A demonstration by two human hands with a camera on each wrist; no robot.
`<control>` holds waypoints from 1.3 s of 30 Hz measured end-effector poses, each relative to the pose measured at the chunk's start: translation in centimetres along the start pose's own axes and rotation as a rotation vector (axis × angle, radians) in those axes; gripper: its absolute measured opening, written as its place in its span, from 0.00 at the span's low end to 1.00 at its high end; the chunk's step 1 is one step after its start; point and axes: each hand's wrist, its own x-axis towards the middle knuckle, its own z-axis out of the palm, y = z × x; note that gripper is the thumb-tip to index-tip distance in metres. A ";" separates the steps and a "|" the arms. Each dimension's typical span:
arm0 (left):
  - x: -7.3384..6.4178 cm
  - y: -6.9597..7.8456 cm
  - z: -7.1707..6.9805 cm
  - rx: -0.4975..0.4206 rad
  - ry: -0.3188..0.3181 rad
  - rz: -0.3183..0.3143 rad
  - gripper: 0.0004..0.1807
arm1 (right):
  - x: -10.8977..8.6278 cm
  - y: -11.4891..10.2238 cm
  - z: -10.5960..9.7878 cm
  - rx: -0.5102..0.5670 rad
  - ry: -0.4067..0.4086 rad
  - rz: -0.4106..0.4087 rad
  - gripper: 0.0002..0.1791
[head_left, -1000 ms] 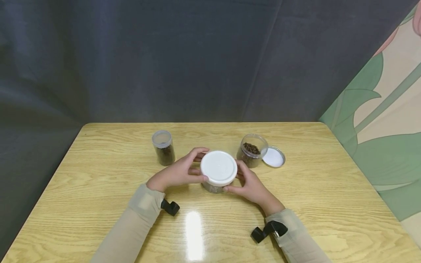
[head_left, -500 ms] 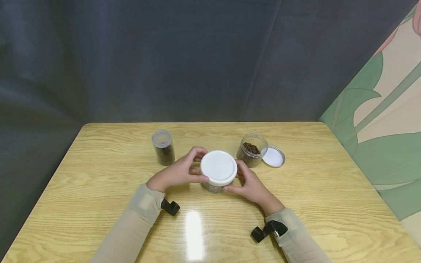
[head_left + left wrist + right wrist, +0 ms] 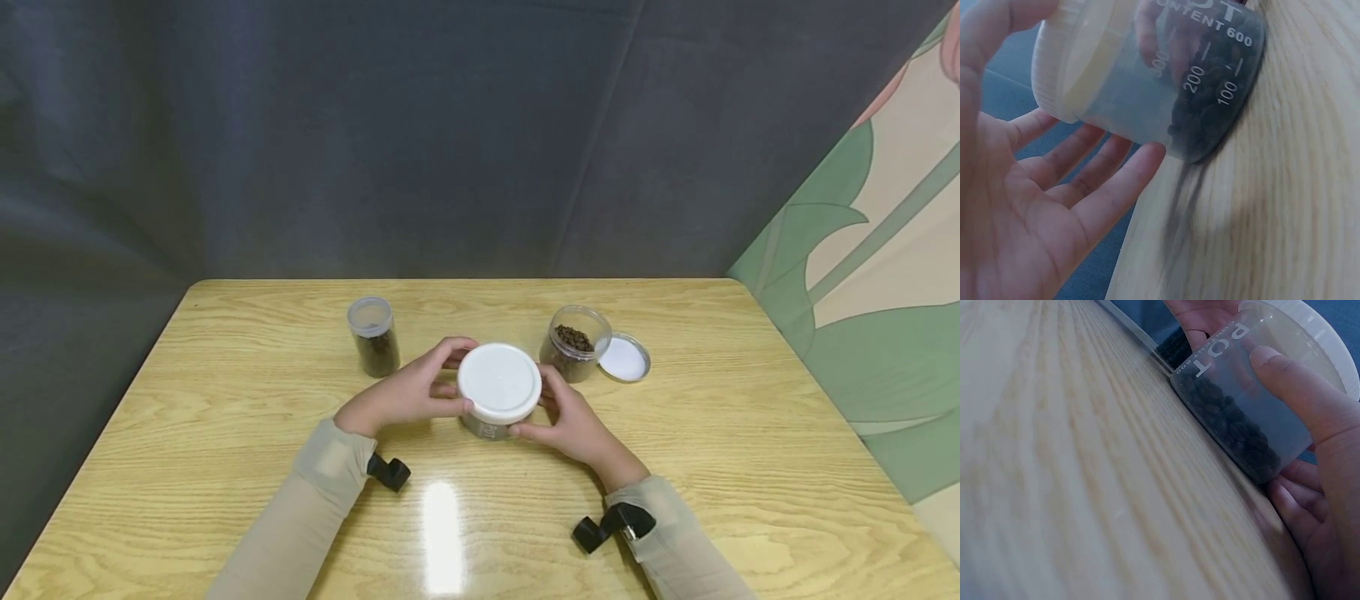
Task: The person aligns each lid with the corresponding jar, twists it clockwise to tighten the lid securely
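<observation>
Centrally, head view: white-lidded jar (image 3: 483,428) sits upright on table (image 3: 187,467), tall jar (image 3: 377,354) left behind; left wrist: left hand (image 3: 1025,206) grasps it, thumb at lid (image 3: 1054,69); right wrist: right hand (image 3: 1337,462) grips its side, dark beans (image 3: 1235,428) inside.

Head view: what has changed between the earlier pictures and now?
Nothing visibly changed: the left hand and right hand still hold the white-lidded jar between them. The tall jar, open jar and loose lid stayed put. Any slight turn is too small to tell.
</observation>
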 end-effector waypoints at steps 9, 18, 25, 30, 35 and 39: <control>0.0 -0.1 0.1 0.023 0.028 -0.005 0.43 | 0.1 0.0 0.0 0.017 -0.004 -0.011 0.45; 0.1 0.2 0.3 0.011 0.034 -0.027 0.43 | 0.1 0.3 0.0 0.014 -0.004 -0.020 0.45; 0.0 0.3 0.1 -0.007 0.018 -0.036 0.44 | 0.1 0.2 0.0 0.015 -0.005 -0.020 0.45; -0.1 0.3 -0.1 -0.007 0.001 -0.040 0.43 | 0.0 0.0 0.0 0.018 -0.006 -0.018 0.45; -0.2 0.3 -0.1 0.041 -0.010 -0.022 0.43 | 0.0 0.0 0.0 0.014 -0.004 -0.022 0.44; -0.1 0.2 0.0 0.056 -0.010 -0.019 0.45 | 0.0 0.0 0.0 0.006 -0.005 -0.025 0.44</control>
